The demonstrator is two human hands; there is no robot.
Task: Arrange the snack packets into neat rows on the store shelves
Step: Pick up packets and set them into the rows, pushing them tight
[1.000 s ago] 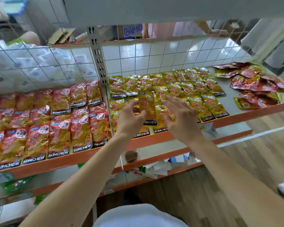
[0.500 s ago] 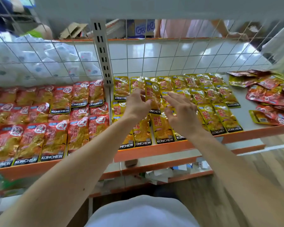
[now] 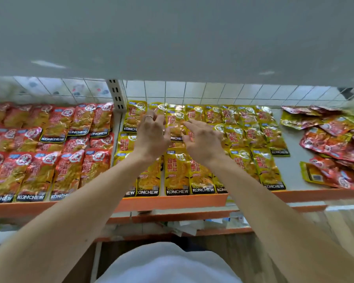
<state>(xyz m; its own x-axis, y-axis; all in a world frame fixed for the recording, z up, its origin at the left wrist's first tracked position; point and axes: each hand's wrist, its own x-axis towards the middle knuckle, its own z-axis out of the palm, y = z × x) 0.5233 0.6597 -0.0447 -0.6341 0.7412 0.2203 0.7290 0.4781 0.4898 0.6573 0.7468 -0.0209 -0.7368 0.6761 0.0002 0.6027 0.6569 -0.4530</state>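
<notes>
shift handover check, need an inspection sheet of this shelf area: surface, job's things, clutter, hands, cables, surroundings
surface: grey shelf with an orange front edge, partly bare towards the right
job's things: red packets in rows at left; yellow packets in rows in the middle; loose pile, mostly red, unsorted at right
clutter: paper scraps on the lower shelf
hands: left hand at the left edge of a back-row packet, grip unclear; right hand open, fingers spread, tips at that packet's right edge
cables: nothing seen
surroundings: wire grid behind, upper shelf overhead, wood floor at right
</notes>
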